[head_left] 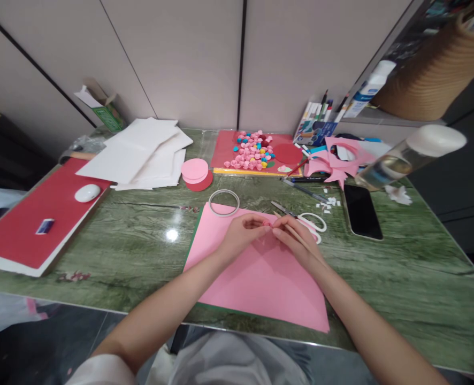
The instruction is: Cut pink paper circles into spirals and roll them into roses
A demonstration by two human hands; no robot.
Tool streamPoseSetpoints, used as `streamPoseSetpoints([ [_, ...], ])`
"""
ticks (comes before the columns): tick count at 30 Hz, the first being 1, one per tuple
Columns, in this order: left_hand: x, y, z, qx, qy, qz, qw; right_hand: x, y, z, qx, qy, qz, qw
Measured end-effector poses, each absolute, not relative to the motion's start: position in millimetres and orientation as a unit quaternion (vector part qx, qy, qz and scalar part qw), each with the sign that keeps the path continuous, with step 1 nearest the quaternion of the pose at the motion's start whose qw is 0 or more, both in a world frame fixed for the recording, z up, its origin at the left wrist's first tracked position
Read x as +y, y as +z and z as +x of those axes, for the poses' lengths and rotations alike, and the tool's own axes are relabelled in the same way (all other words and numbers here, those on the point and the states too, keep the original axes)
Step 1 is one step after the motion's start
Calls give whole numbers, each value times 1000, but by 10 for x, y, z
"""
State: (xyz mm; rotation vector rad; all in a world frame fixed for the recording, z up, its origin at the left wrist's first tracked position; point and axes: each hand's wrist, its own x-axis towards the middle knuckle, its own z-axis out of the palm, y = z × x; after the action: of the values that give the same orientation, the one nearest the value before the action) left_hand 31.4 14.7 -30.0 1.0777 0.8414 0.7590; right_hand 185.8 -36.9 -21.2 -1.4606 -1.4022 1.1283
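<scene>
two hands — left hand (243, 231) and right hand (297, 239) | fingers pinching a tiny pink paper piece (267, 224) | over smooth pink sheet (261, 278)

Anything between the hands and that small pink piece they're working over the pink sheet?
Nothing visible. The left hand and right hand meet fingertip to fingertip on the small pink piece above the pink sheet. The scissors and the tape ring lie clear of them.
</scene>
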Motion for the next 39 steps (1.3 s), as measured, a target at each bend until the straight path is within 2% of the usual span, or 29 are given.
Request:
streamPoseSetpoints([
  [8, 144, -310, 300, 398, 319, 506, 696, -370, -213, 1867, -553, 442, -578, 406],
  [16, 114, -306, 314, 347, 238, 517, 745, -366, -260, 1881, -549, 429, -571, 434],
  [30, 134, -372, 316, 373, 301, 499, 722, -358, -250, 1868, -568, 400, -586, 417],
  [39, 146, -346, 316, 409, 291, 496, 709, -360, -262, 1868, -558, 404, -588, 423],
])
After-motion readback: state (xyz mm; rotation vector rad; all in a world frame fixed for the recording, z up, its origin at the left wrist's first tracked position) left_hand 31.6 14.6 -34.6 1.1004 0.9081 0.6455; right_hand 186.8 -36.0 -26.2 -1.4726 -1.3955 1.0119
